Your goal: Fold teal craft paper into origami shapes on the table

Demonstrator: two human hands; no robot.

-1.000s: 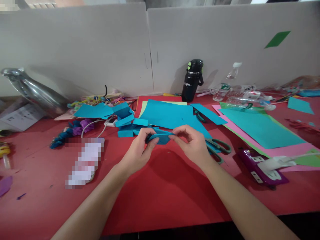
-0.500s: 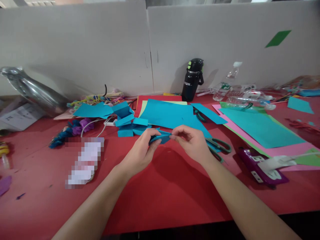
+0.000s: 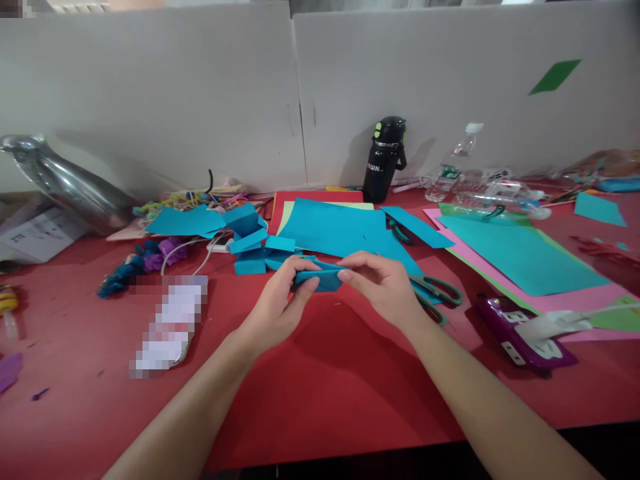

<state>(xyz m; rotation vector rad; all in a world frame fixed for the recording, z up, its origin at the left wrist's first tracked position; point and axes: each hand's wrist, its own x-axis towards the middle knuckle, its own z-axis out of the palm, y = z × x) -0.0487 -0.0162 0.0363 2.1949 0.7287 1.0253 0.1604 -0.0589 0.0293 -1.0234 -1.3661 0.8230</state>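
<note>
A folded piece of blue paper [image 3: 325, 280] is held between my two hands above the red table [image 3: 335, 380]. My left hand [image 3: 285, 293] grips its left end, thumb in front and fingers behind. At its right end, my right hand [image 3: 377, 283] pinches the edge between thumb and fingers. Just beyond my left hand lies a pile of small folded blue paper pieces [image 3: 251, 265]. Larger blue paper sheets [image 3: 335, 227] lie behind both hands. Green-handled scissors [image 3: 443, 291] rest beside my right wrist, partly hidden by it.
A phone [image 3: 173, 323], its screen blurred out, lies to the left. A purple power strip [image 3: 525, 340] with a white plug is at right, near stacked coloured sheets [image 3: 530, 257]. Along the white partition stand a black bottle [image 3: 383, 163], plastic bottles [image 3: 445, 180] and a metal jug [image 3: 75, 180].
The folded blue paper has tilted, so more of its front face shows. My right thumb now lies further over its right end; both hands stay in nearly the same place.
</note>
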